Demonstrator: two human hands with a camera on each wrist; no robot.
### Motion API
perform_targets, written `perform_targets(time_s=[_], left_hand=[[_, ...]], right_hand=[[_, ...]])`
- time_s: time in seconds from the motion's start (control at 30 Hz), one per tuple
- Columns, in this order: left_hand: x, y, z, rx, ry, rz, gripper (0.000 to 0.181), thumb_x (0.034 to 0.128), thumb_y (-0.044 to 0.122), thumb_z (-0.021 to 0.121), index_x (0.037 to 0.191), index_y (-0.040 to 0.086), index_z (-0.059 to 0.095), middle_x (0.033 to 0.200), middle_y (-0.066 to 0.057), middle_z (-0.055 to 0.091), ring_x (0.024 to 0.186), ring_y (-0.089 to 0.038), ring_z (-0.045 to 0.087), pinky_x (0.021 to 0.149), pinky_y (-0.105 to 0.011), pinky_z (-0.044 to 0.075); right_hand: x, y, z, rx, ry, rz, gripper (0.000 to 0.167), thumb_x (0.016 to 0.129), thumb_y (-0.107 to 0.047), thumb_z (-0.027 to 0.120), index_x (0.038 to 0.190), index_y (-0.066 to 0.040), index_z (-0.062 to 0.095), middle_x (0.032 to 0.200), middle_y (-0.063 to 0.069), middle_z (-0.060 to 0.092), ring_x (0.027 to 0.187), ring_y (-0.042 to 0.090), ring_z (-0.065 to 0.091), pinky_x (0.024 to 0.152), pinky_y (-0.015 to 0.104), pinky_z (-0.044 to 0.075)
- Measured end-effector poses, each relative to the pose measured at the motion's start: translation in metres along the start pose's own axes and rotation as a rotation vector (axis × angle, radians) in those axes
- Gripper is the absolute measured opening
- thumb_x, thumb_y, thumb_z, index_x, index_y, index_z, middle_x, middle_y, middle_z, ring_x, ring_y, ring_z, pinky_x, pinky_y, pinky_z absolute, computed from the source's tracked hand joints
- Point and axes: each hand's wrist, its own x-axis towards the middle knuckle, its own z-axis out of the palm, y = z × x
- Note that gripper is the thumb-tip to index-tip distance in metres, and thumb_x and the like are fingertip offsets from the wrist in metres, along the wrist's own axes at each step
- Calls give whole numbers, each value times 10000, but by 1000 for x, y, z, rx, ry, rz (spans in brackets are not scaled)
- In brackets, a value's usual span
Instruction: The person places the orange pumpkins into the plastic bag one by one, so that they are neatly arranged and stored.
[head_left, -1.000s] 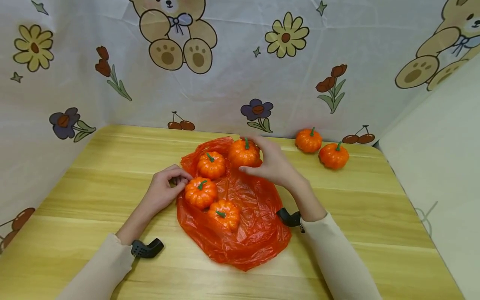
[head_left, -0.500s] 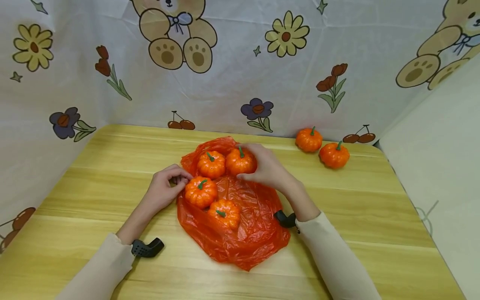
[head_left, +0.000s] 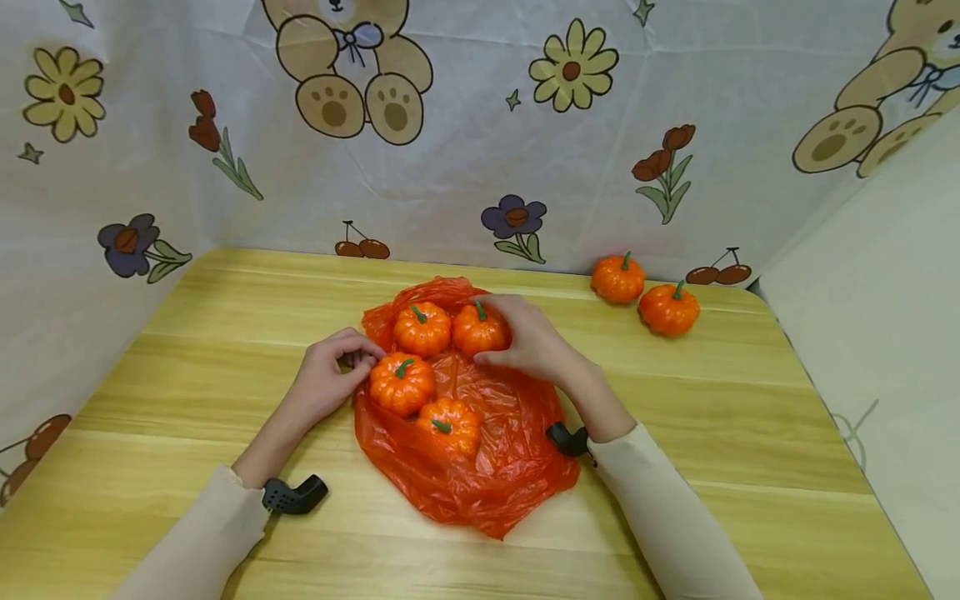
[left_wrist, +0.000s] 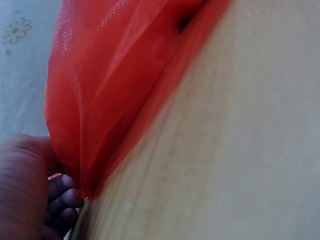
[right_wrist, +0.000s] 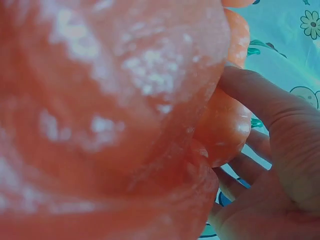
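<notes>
**Edge of the bag (head_left: 517, 425) being pinched, held pumpkin (head_left: 480, 331) being grasped**

In the head view, the bag is being spread on the table (head_left: 750, 433), its crumpled plastic being raised into a low rim. The held pumpkin is being grasped at the bag's far side by the right hand (head_left: 528, 337), the thumb being kept on its near side and the fingers on its far side, presumably so that it is being steadied stem up. Just to its left, the far pumpkin (head_left: 422, 329) is being held within the bag; nearer, the left pumpkin (head_left: 402, 384) and the tilted near pumpkin (head_left: 452, 427) are being ringed by plastic too. The bag's left edge is being pinched by the left hand (head_left: 333, 375), probably so that the mouth is being kept spread. At the far right, well apart from the bag, a back pumpkin (head_left: 618, 278) and a rightmost pumpkin (head_left: 669, 309) are being supported by the table.

In the left wrist view, the plastic is being drawn into a narrow fold at the fingers; the thumb's tip is being hidden.

In the right wrist view, the held pumpkin is being touched by the thumb; whether its weight is being borne by the bag cannot be told.
</notes>
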Motion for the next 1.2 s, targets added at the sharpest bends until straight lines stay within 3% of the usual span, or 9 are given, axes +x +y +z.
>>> perform_targets(time_s=[0.23, 0.57, 0.8, 1.2], left_hand=[[1, -3, 0, 7, -1, 9, 208, 965, -21, 686, 965, 159, 790, 922, -23, 669, 794, -162, 542, 688, -207, 455], [0, -4, 0, 1, 0, 11, 195, 966, -11, 689, 977, 154, 793, 939, -45, 680, 803, -155, 541, 696, -206, 455], [0, -4, 0, -5, -2, 13, 193, 967, -10, 693, 979, 155, 794, 938, -25, 675, 809, -155, 540, 700, -205, 452], [1, -4, 0, -16, 11, 40, 197, 960, -13, 705, 962, 163, 792, 915, -14, 676, 789, -137, 538, 690, -197, 447]], right_hand=[[-4, 1, -1, 19, 20, 6, 854, 835, -297, 902, 1563, -146, 482, 1556, 98, 528, 1468, 324, 455, 1230, 522, 342], [-8, -6, -10, 65, 67, -24, 809, 867, -401, 870, 1540, -135, 509, 1555, 58, 530, 1454, 288, 468, 1216, 516, 360], [-13, -8, -19, 88, 93, 28, 836, 885, -419, 850, 1574, -142, 466, 1598, 40, 494, 1500, 290, 429, 1230, 538, 342], [-24, 5, -40, 97, 164, 45, 805, 897, -424, 835, 1570, -167, 477, 1594, 36, 508, 1497, 283, 444, 1220, 558, 350]])
